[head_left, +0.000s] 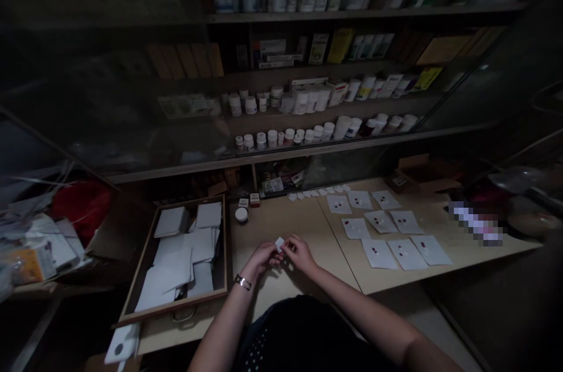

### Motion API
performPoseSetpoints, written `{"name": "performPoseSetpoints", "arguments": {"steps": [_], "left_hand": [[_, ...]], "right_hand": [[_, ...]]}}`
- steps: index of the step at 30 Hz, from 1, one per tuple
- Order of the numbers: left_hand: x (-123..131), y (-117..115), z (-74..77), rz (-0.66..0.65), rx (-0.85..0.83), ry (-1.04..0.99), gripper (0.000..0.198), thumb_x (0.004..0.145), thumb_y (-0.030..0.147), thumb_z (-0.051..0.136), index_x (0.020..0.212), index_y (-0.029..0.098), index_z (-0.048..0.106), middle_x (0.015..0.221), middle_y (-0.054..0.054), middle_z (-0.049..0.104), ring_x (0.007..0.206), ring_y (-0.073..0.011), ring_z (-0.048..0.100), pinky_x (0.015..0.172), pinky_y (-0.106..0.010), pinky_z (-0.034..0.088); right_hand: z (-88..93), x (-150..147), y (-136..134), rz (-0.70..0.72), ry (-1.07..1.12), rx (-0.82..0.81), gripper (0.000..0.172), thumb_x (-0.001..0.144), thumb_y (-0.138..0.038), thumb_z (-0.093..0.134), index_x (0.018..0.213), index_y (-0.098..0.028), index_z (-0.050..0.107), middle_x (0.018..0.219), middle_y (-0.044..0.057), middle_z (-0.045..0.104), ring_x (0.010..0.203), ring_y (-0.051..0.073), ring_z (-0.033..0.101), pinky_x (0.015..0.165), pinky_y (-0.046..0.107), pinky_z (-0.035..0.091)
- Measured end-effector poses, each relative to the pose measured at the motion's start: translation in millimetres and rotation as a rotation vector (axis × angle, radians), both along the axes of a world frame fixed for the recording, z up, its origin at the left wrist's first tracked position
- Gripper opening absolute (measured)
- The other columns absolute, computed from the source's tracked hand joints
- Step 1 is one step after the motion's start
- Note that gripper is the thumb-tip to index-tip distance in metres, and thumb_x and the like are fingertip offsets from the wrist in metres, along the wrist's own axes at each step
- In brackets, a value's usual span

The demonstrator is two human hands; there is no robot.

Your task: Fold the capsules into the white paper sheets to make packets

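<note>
Over the middle of the wooden counter (303,222), my left hand (263,257) and my right hand (298,250) meet at a small folded white paper packet (279,244). Both sets of fingers are closed on it, the left from below and the side, the right pinching its right edge. To the right lie several white paper squares (379,253) in rows, each with a few dark red and pale pills on it. Behind them runs a line of small folded white packets (323,191). What the packet in my hands contains cannot be seen.
A wooden drawer tray (226,254) with stacks of white paper stands left. Near it are a white-lidded jar (241,216) and small boxes (254,200). Shelves of medicine bottles (301,102) rise behind the counter. An open cardboard box (428,175) sits back right.
</note>
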State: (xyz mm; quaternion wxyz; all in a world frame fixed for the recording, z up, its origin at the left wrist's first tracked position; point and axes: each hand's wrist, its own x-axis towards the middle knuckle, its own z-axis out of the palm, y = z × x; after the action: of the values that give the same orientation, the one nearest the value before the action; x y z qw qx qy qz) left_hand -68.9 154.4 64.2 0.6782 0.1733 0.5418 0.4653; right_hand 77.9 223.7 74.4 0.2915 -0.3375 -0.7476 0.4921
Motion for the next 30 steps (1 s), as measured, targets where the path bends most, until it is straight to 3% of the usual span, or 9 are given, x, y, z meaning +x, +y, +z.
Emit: {"name": "performPoseSetpoints", "arguments": {"steps": [4, 10, 16, 23, 27, 30], "left_hand": [[2, 1, 6.2, 0.035, -0.011, -0.016, 0.02, 0.078, 0.031, 0.068, 0.081, 0.012, 0.063, 0.069, -0.004, 0.064, 0.059, -0.0114, 0.062, 0.054, -0.019, 0.049], [10, -1, 13.7, 0.159, 0.07, -0.044, 0.026, 0.07, 0.03, 0.076, 0.083, 0.011, 0.064, 0.073, -0.006, 0.066, 0.063, -0.011, 0.063, 0.055, -0.016, 0.047], [15, 2, 3.6, 0.246, 0.037, 0.176, 0.031, 0.067, 0.035, 0.08, 0.077, 0.012, 0.062, 0.069, -0.005, 0.066, 0.062, -0.0134, 0.064, 0.056, -0.02, 0.049], [24, 7, -14.1, 0.298, -0.015, 0.236, 0.027, 0.069, 0.033, 0.078, 0.075, 0.013, 0.06, 0.066, -0.004, 0.066, 0.061, -0.0138, 0.065, 0.055, -0.02, 0.049], [26, 5, -22.0, 0.295, -0.043, 0.253, 0.024, 0.068, 0.029, 0.075, 0.077, 0.013, 0.06, 0.061, -0.003, 0.065, 0.048, -0.0111, 0.059, 0.045, -0.019, 0.043], [25, 3, -26.0, 0.281, -0.045, 0.265, 0.024, 0.066, 0.028, 0.075, 0.076, 0.013, 0.061, 0.057, -0.001, 0.063, 0.043, -0.0098, 0.055, 0.042, -0.018, 0.04]], "right_hand": [[-6.9, -9, -1, -0.095, 0.09, -0.228, 0.02, 0.07, -0.037, 0.069, 0.072, -0.02, 0.06, 0.061, -0.001, 0.058, 0.055, 0.015, 0.055, 0.055, 0.026, 0.043], [-9.2, -18, 3, -0.264, 0.269, -0.405, 0.046, 0.058, -0.039, 0.076, 0.096, -0.021, 0.058, 0.059, -0.006, 0.054, 0.051, 0.014, 0.053, 0.051, 0.025, 0.044], [-11.3, -16, 7, -0.201, 0.178, -0.35, 0.041, 0.065, -0.041, 0.074, 0.097, -0.018, 0.06, 0.056, -0.004, 0.054, 0.053, 0.015, 0.055, 0.053, 0.027, 0.043], [-33.8, -13, 6, -0.208, 0.098, -0.328, 0.036, 0.07, -0.037, 0.066, 0.099, -0.019, 0.057, 0.06, -0.002, 0.059, 0.057, 0.017, 0.06, 0.056, 0.028, 0.046], [-47.5, 0, 4, -0.106, -0.011, -0.177, 0.019, 0.073, -0.036, 0.061, 0.084, -0.02, 0.059, 0.073, 0.003, 0.066, 0.066, 0.018, 0.062, 0.064, 0.029, 0.048], [-54.0, 9, 4, -0.041, -0.07, -0.111, 0.016, 0.074, -0.033, 0.061, 0.082, -0.019, 0.062, 0.077, 0.004, 0.068, 0.068, 0.018, 0.061, 0.066, 0.029, 0.047]]}}
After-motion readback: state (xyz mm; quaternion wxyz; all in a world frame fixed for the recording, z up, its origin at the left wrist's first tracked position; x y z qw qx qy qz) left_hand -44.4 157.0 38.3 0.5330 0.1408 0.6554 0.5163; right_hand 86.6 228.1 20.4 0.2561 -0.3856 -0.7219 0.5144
